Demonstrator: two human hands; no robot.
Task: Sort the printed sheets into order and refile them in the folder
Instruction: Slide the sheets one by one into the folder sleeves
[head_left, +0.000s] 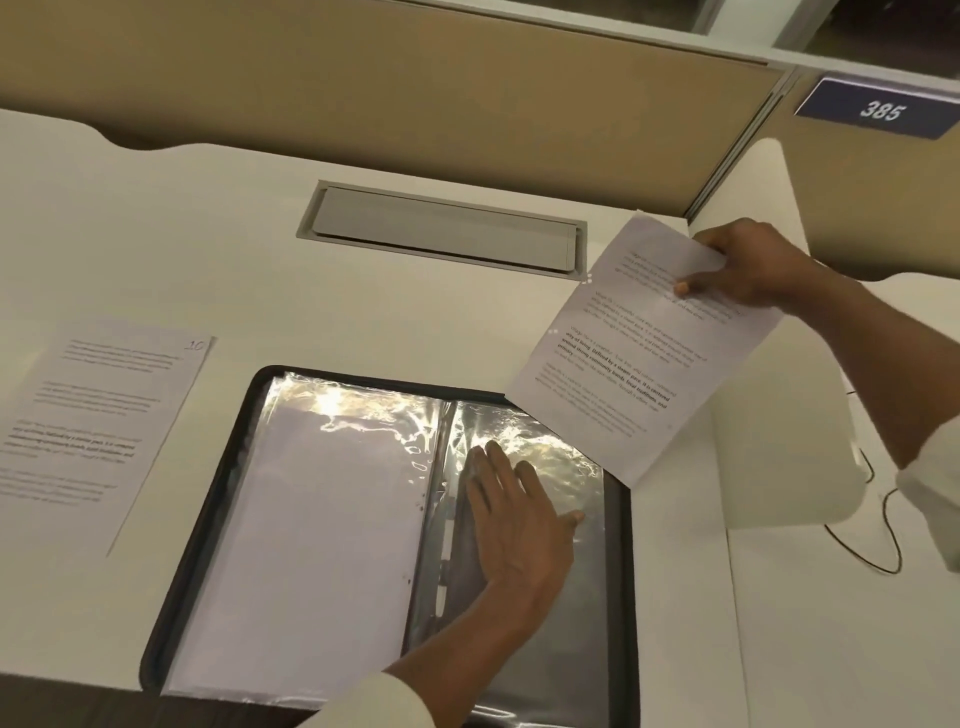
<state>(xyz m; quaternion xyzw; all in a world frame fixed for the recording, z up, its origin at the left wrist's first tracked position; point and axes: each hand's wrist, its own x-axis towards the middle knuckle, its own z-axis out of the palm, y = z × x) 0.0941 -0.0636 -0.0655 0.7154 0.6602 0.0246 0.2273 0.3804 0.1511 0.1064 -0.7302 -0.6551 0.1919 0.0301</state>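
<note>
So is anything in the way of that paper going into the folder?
Only the left hand, lying flat on the right-hand clear sleeve of the folder. The printed sheet, gripped by the right hand, hangs over that sleeve's far corner; nothing else lies between them.

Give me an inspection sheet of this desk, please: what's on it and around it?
Surface: white desk, with a closed grey cable flap set in it.
Job's things: open folder of clear sleeves; sheet marked 10 lies flat left of it; another printed sheet is held above its right corner.
Clutter: nothing seen.
Grips: left hand presses flat on the right sleeve; right hand pinches the held sheet's edge.
Cables: thin black cable at right.
Surroundings: beige partition; plate numbered 385.
</note>
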